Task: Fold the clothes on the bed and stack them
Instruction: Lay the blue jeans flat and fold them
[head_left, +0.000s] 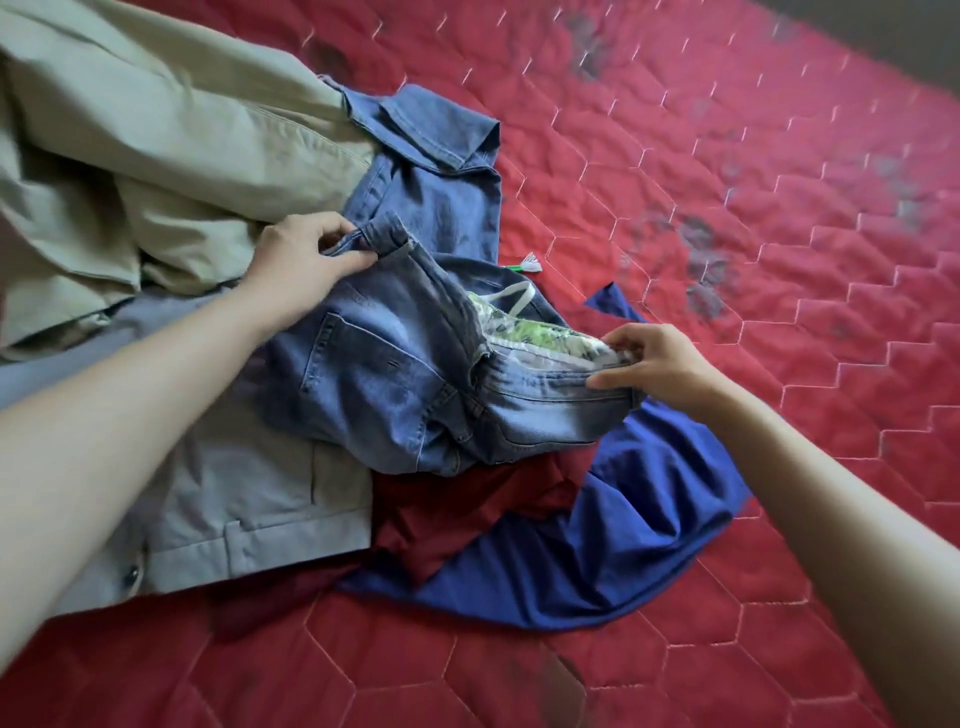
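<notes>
Both hands pinch the jeans (395, 384) waistband: right hand (654, 369) at the near end, left hand (301, 260) at a belt loop. Jeans sit atop the pile on the red bed (727, 208), over blue cloth (597, 530) and maroon cloth (467, 509). Denim looks heavy and stiffish, not slippery; waistband corners are the best hold. Khaki garment (156, 130) lies beyond.
</notes>
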